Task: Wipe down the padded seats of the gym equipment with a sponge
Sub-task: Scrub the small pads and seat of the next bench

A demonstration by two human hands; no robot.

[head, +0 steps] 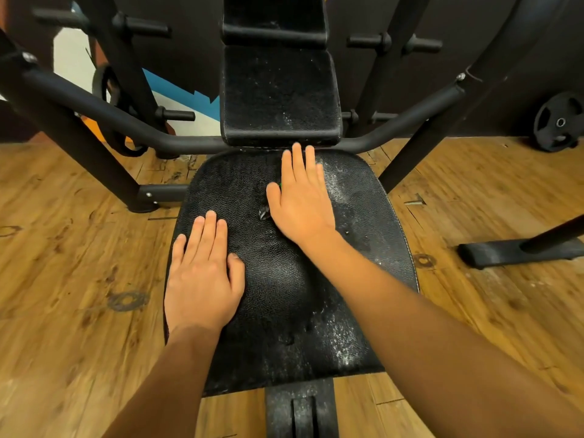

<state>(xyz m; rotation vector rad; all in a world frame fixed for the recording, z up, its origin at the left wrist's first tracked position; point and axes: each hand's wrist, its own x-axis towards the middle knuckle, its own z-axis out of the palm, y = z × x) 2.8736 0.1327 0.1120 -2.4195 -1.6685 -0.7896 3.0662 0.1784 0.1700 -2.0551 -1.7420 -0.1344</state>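
Observation:
The black padded seat (278, 295) fills the middle of the head view, dusted with white specks along its right side and near edge. My left hand (202, 279) lies flat on the seat's left part, fingers straight and together. My right hand (300, 200) presses flat on the far middle of the seat, fingertips reaching the gap below the backrest pad (279, 96). A small dark scrap (264, 213) and a green speck (280, 185) peek out beside that thumb. I cannot tell if they belong to a sponge, since the palm hides whatever lies beneath it.
The machine's black steel frame (104, 112) curves behind the seat, with legs (94, 165) to both sides and a foot bar (518, 251) on the right. Weight pegs (142, 26) stick out at the back. A weight plate (557, 121) leans at the far right. Wooden floor (79, 248) surrounds everything.

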